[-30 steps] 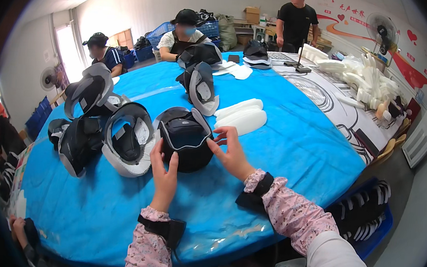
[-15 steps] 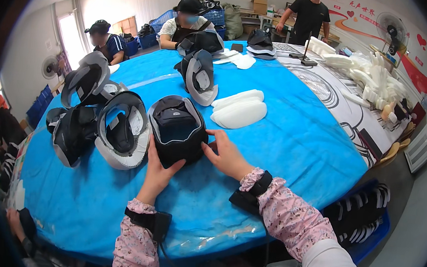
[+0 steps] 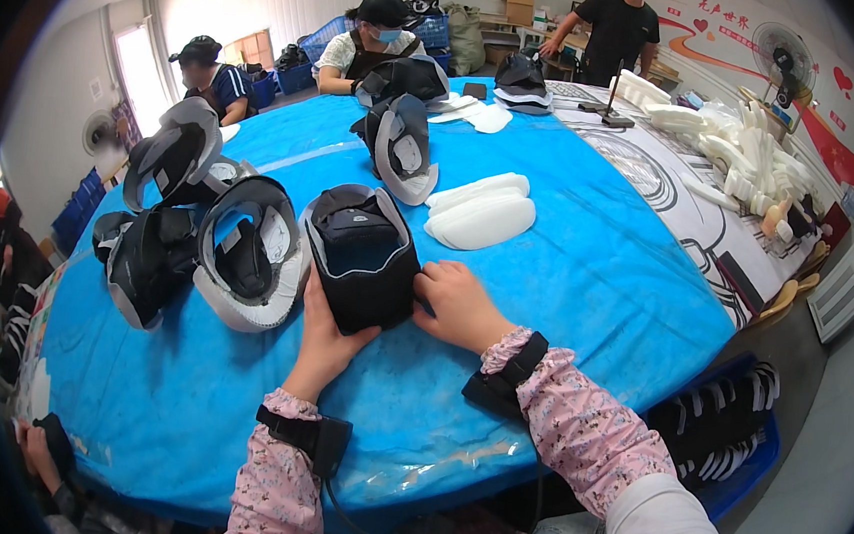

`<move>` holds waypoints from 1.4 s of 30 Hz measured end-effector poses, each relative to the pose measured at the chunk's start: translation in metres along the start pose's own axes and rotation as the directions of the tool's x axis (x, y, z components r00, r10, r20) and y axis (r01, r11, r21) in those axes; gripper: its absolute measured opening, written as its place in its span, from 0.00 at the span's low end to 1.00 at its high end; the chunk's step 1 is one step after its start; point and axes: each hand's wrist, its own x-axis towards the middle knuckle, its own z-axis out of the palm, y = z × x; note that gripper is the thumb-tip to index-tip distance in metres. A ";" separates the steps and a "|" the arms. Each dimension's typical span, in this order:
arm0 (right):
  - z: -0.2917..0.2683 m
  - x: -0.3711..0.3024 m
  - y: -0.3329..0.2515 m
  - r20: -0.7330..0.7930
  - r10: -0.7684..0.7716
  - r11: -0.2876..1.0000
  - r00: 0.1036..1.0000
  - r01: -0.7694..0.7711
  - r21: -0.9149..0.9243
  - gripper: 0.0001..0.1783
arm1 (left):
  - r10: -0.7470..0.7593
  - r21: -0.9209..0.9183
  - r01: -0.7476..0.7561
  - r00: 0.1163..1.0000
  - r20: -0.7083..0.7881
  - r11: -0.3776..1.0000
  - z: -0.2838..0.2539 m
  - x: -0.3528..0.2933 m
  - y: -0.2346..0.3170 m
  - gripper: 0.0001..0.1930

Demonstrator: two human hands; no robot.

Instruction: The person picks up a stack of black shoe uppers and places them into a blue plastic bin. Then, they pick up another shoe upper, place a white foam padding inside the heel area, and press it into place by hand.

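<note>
Workroom with pale walls; large table (image 3: 584,310) under a blue cover. Black liner (image 3: 369,298), padded, grey-rimmed, rests opening up, set back from the near edge, left of middle. Left hand (image 3: 326,344) clasps its near left part: fingers along the side, thumb across the front. Right hand (image 3: 461,307) at its right side, fingers curled in; whether cloth is pinched there, cannot tell. Pale mark on the inner padding, too small to read.

Just left, a grey-rimmed liner (image 3: 282,298) with a small light tag inside, illegible. Farther toward the left edge, a dark liner (image 3: 141,265), tilted. Two white pads (image 3: 481,221), overlapping, lie beyond the right hand. At the far edge, a seated person (image 3: 369,47) in dark cap and blue mask, bent over another black liner (image 3: 403,81). Far right corner: heaped white foam pieces (image 3: 757,157). Wall behind (image 3: 711,38): dark and red lettering, red hearts. Below the right edge, a blue crate (image 3: 772,445) of dark, white-edged pieces.
</note>
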 end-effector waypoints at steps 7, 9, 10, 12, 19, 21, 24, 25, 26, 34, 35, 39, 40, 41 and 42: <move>0.015 -0.010 0.007 -0.191 0.337 0.914 0.922 -0.272 0.301 0.28 | -0.071 -0.058 0.065 0.992 -0.101 0.996 0.007 0.005 0.011 0.54; 0.006 -0.003 -0.007 -0.063 0.195 0.883 0.979 -0.147 0.446 0.40 | -0.064 -0.096 0.053 0.991 -0.121 0.994 0.006 0.004 0.017 0.56; 0.003 0.002 -0.018 -0.031 0.142 0.872 0.989 -0.110 0.477 0.42 | -0.081 -0.111 0.069 0.991 -0.110 0.991 0.003 0.003 0.023 0.59; -0.004 0.007 -0.034 0.000 0.084 0.859 0.996 -0.073 0.506 0.44 | -0.226 -0.491 0.169 0.972 -0.059 0.855 0.000 0.003 0.031 0.58; -0.013 0.011 -0.052 -0.085 0.017 0.837 0.996 0.032 0.547 0.48 | -0.205 -0.516 0.169 0.979 -0.013 0.840 -0.008 0.004 0.045 0.53; -0.013 0.011 -0.052 -0.080 0.003 0.835 0.997 0.041 0.548 0.48 | -0.233 -0.561 0.178 0.972 -0.027 0.808 -0.006 0.004 0.045 0.52; -0.017 0.011 -0.051 -0.085 0.080 0.842 0.993 -0.022 0.539 0.46 | -0.232 -0.419 0.135 0.954 -0.190 0.898 0.000 0.008 0.031 0.50; -0.018 0.011 -0.049 -0.076 0.068 0.867 0.995 -0.022 0.498 0.45 | -0.169 -0.200 0.106 0.928 -0.331 0.974 0.002 0.008 0.023 0.49; -0.019 0.011 -0.048 -0.067 0.057 0.890 0.996 -0.020 0.456 0.43 | -0.261 -0.235 0.184 0.895 -0.361 0.955 0.003 0.006 0.016 0.49; -0.018 0.008 -0.045 -0.033 0.033 0.885 0.999 -0.014 0.466 0.38 | -0.324 -0.655 0.096 0.916 -0.237 0.749 0.004 0.010 0.030 0.45; -0.018 0.008 -0.046 -0.012 0.004 0.888 1.000 0.002 0.460 0.38 | -0.319 -0.729 0.076 0.926 -0.201 0.680 0.004 0.010 0.031 0.44; -0.016 0.008 -0.052 0.030 -0.049 0.853 0.998 0.026 0.521 0.37 | -0.385 -0.734 0.107 0.896 -0.221 0.670 -0.001 0.009 0.026 0.41; -0.016 0.006 -0.050 0.048 -0.039 0.845 0.998 0.007 0.535 0.36 | -0.388 -0.724 0.118 0.896 -0.219 0.680 -0.002 0.010 0.028 0.41; -0.017 0.005 -0.048 0.067 -0.030 0.836 0.997 -0.011 0.548 0.36 | -0.391 -0.713 0.128 0.895 -0.217 0.689 -0.002 0.012 0.029 0.40; -0.016 0.006 -0.048 0.069 -0.037 0.833 0.997 -0.007 0.553 0.36 | -0.395 -0.710 0.129 0.891 -0.222 0.692 -0.003 0.011 0.029 0.40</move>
